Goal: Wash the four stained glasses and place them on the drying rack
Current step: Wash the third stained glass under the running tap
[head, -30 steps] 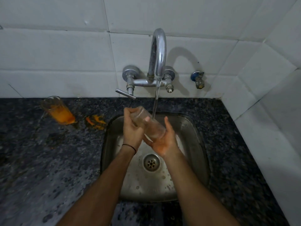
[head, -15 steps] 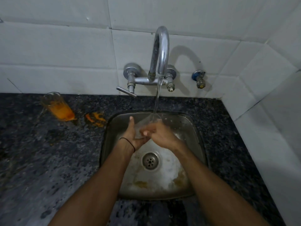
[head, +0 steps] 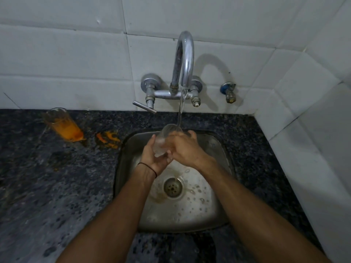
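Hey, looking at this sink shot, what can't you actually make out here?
Head view, the only one:
1. Lower part of the glass under the tap: covered by the left hand and right hand, so any stains there are hidden.
2. Drying rack: nowhere in frame.
3. Two of the four glasses: not in frame; only the orange-stained glass on the counter shows besides.
4. Both elbows: cut off by the bottom edge.
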